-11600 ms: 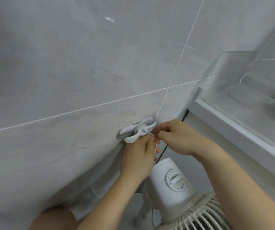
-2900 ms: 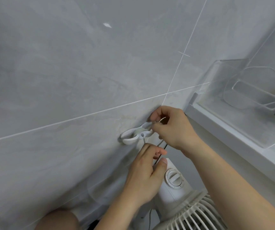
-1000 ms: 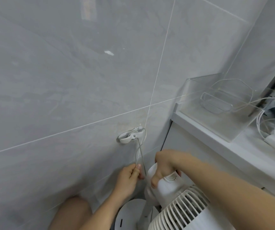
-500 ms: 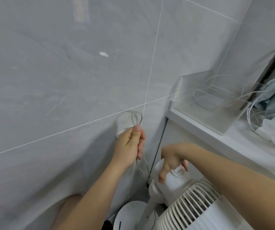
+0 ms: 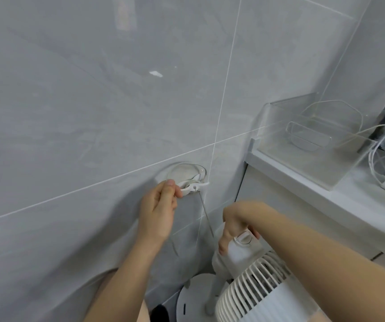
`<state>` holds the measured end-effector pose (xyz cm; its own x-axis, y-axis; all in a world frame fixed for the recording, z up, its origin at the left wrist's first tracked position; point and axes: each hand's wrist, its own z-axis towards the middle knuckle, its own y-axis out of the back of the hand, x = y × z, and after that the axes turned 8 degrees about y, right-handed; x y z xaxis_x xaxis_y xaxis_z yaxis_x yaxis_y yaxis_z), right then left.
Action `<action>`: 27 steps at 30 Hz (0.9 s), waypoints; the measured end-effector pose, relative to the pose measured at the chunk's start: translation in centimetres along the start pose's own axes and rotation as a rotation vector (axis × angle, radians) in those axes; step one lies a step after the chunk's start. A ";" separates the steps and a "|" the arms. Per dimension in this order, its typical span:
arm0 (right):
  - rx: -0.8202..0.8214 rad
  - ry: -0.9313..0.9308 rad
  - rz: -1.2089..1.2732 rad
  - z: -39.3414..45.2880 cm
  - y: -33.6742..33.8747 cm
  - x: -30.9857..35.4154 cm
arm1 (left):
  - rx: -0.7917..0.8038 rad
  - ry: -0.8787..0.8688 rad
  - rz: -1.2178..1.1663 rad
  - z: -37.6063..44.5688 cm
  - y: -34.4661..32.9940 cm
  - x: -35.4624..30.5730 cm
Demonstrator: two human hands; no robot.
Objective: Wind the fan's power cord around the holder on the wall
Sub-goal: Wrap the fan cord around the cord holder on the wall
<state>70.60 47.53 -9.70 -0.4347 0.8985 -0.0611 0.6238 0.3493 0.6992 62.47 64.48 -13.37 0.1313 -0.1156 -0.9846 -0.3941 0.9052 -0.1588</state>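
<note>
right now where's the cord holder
In the head view, the white cord holder sits on the grey tiled wall just below a grout line, left of the shelf, with the left hand at its left end.

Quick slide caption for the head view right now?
Left hand loops the cord over the wall holder while the right hand steadies the fan.

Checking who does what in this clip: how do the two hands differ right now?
The left hand is raised at the wall, pinching the cord beside the white holder; the right hand sits lower, its grip closed on the top of the fan. The left shows its back and thumb; the right curls downward. Both are bare.
</note>
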 end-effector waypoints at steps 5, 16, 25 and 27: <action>-0.079 0.038 0.011 1.7 0.2 1.1 | -0.025 -0.007 0.004 -0.8 1.0 0.5; -0.529 0.182 0.696 2.9 3.0 -1.0 | -0.080 0.055 -0.119 -1.5 -0.3 2.1; -0.798 0.249 0.864 4.0 3.4 -0.5 | -0.127 0.040 -0.110 -1.3 -0.4 1.9; -0.859 0.224 0.787 4.3 3.1 -0.3 | -0.119 0.033 -0.101 -1.4 -0.5 2.0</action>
<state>75.45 49.46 -10.55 -0.2839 0.6902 0.6656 0.1670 -0.6479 0.7432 61.65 63.25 -15.37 0.1462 -0.2185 -0.9648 -0.4859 0.8337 -0.2624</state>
